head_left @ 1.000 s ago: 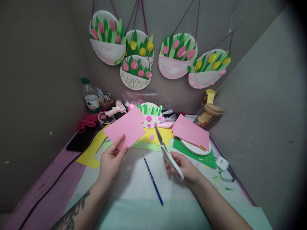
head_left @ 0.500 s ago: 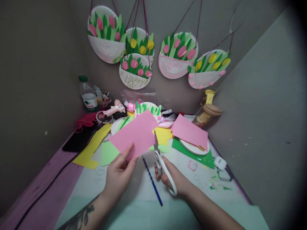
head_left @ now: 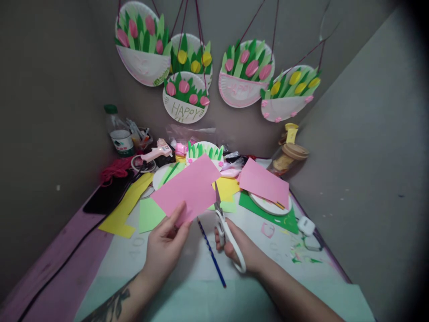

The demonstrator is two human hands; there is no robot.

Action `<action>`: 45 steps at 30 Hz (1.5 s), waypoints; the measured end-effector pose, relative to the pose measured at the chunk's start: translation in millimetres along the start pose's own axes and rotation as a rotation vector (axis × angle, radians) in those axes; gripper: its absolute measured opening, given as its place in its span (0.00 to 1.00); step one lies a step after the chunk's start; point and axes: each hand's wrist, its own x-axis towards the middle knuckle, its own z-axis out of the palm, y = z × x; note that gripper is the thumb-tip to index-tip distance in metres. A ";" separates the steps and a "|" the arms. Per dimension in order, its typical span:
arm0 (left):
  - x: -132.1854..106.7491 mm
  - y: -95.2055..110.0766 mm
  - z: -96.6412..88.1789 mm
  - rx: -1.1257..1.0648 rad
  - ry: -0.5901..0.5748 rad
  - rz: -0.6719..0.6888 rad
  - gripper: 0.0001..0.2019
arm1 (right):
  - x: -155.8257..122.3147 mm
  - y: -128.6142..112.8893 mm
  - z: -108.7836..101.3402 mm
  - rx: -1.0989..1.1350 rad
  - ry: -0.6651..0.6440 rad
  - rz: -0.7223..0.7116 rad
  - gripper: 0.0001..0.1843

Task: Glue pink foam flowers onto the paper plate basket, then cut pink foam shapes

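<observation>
My left hand pinches a rectangular sheet of pink paper by its lower edge, thumb against fingers, holding it above the table. My right hand grips white-handled scissors, blades pointing up. The blades are at the right edge of the pink paper; I cannot tell whether they are touching it. A blue pencil lies on the table between my hands. Beyond the scissors lies yellow paper, and a light green sheet lies left of my left hand.
Paper-plate flower baskets hang on the wall. A bottle, pink glue gun, phone and yellow paper are at left. At right are another pink sheet, green paper, a white earbud case and scraps.
The whole view has shifted slightly, so the wall baskets and table items sit a little farther left. Both hands keep the same grip on the pink paper and the scissors.
</observation>
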 end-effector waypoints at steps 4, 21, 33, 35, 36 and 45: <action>-0.8 -2.2 0.0 -0.005 -0.001 0.007 0.24 | 0.5 0.3 -0.7 -0.021 0.012 -0.003 0.38; 1.8 2.1 -3.6 -0.032 0.020 0.022 0.23 | 0.8 5.0 -4.8 -0.031 0.005 0.015 0.39; 7.9 2.5 -6.7 -0.117 0.074 -0.038 0.21 | -2.4 1.1 -12.4 -0.007 -0.037 0.068 0.25; 8.6 2.9 -6.8 -0.157 0.085 -0.058 0.21 | -1.9 2.7 -12.5 -0.029 -0.037 0.062 0.24; 8.8 3.0 -6.9 -0.173 0.086 -0.065 0.21 | -1.6 4.2 -12.3 -0.031 -0.032 0.062 0.24; 10.6 2.7 -9.2 -0.196 0.087 -0.097 0.22 | -1.8 1.7 -12.9 -0.001 -0.021 0.090 0.22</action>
